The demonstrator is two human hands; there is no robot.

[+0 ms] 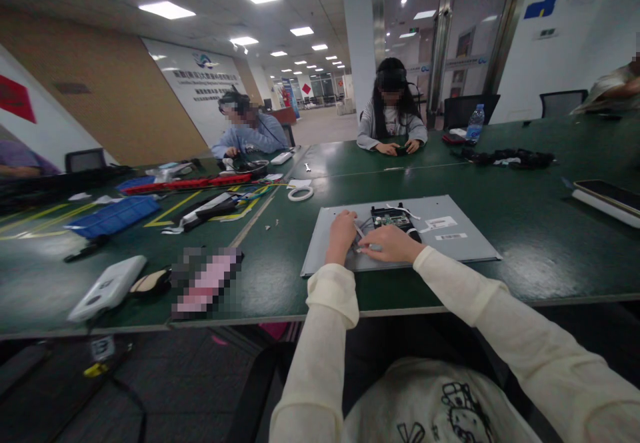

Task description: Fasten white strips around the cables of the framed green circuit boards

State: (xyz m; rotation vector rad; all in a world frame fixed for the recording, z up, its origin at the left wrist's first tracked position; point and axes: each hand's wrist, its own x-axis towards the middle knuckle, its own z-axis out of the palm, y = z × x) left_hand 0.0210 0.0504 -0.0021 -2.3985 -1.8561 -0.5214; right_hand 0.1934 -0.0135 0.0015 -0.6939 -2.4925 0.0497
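A flat grey panel (473, 244) lies on the table in front of me, with a green circuit board (393, 217) in a black frame near its middle. Thin grey cables (365, 227) run beside the board, between my hands. My left hand (342, 235) is closed, its fingertips bent over a pale grey cable end at the panel's left part. My right hand (393, 243) reaches in from the right and pinches a small pale piece of the cable, low over the panel. The fingers partly hide what they grip. White labels (440, 223) are stuck right of the board.
On the left of the green table (270, 283) are a pink phone (210, 283), a white power bank (107, 287) and a blue tray (115, 217). A tape roll (301, 194) lies beyond the panel. Another phone (613, 196) is at right. Two people sit opposite.
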